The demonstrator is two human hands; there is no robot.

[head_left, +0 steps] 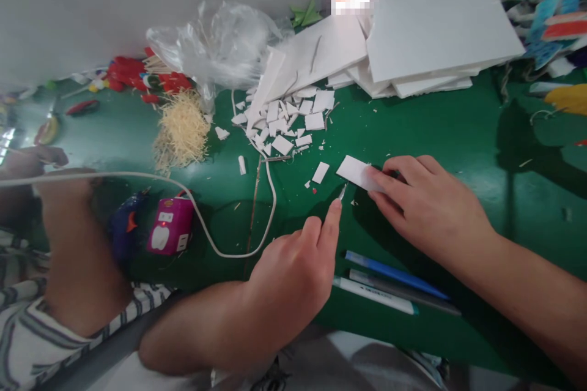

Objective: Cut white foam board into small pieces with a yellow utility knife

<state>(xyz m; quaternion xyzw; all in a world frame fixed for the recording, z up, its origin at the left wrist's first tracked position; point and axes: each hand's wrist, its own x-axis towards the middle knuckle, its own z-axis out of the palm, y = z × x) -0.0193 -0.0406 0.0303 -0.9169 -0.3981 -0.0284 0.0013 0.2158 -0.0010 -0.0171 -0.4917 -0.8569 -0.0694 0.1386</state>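
My left hand (pixel 298 268) is closed around a craft knife, most of it hidden in the fist, with the index finger stretched along it. The thin blade of the craft knife (pixel 343 191) points away from me, close to the near edge of a white foam board strip (pixel 355 171). Whether the tip touches the strip I cannot tell. My right hand (pixel 415 198) grips the strip's right end between thumb and fingers, on the green table (pixel 413 128). Just left of the strip lies a small cut rectangle of board (pixel 320 172).
Board scraps (pixel 284 125) lie beyond my hands, near stacked white sheets (pixel 440 24) and a plastic bag (pixel 224 42). Markers (pixel 380 296) lie nearby. A white cable (pixel 274 195) loops past a pink power adapter (pixel 169 226) and blue glue gun (pixel 123 223). Another person's arm (pixel 73 244) is left.
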